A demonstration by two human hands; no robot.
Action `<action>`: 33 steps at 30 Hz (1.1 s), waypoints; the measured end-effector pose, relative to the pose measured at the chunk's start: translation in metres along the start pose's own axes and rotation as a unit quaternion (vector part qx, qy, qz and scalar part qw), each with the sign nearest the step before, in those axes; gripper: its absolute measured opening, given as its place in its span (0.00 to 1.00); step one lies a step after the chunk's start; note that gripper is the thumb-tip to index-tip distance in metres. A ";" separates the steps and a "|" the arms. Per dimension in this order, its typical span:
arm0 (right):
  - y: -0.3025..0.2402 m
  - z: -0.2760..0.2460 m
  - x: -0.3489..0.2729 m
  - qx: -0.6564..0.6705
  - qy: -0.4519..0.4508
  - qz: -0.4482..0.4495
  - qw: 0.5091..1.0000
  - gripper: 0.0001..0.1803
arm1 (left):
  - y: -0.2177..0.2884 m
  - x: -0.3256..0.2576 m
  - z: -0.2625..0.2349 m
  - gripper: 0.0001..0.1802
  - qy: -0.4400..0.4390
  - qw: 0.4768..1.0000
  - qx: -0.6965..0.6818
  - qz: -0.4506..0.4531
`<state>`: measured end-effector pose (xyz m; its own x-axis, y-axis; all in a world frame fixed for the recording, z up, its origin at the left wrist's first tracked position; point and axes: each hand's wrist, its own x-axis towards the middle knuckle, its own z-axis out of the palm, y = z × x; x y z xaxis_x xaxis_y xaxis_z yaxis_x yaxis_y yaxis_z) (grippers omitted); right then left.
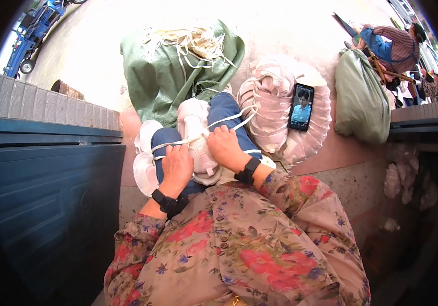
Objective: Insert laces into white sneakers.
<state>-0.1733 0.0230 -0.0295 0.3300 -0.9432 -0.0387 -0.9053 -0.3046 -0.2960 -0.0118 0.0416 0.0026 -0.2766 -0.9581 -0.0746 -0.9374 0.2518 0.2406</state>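
Head view puts a white mesh shoe upper [197, 140] at the middle of what I see, lying across my lap on blue trousers [222, 109]. My left hand [177, 166] is closed over the near end of that upper, fingers curled down onto it, and my right hand [225, 145] pinches a white lace [229, 118] against the upper's right side; the lace runs up and away in a loop toward a stack of pale shoe uppers [272, 92]. Both wrists carry black bands. A smartphone [300, 107] with its screen lit leans on that stack, just right of the upper. Beyond the upper sits a green sack [163, 81] with loose white laces [193, 41] spilling from its top. Further right stands a second green sack [359, 97], and past it another person [395, 48] in a striped top bends over.
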 end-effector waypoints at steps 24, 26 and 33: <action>0.012 -0.006 0.003 0.053 0.085 -0.142 0.985 0.05 | -0.005 0.070 0.006 0.09 -0.020 0.979 -0.186 0.085; 0.009 -0.012 0.007 -0.011 0.042 -0.167 0.985 0.04 | -0.011 0.076 0.006 0.09 -0.056 0.965 -0.253 0.047; 0.007 -0.024 0.022 -0.197 0.009 -0.227 0.954 0.05 | -0.009 0.089 -0.018 0.18 -0.150 0.778 -0.598 -0.124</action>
<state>-0.1790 -0.0034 -0.0093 0.7101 -0.7037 0.0252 -0.7020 -0.7047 0.1032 -0.0241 -0.0481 0.0114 -0.3234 -0.8370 -0.4413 -0.1519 -0.4144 0.8973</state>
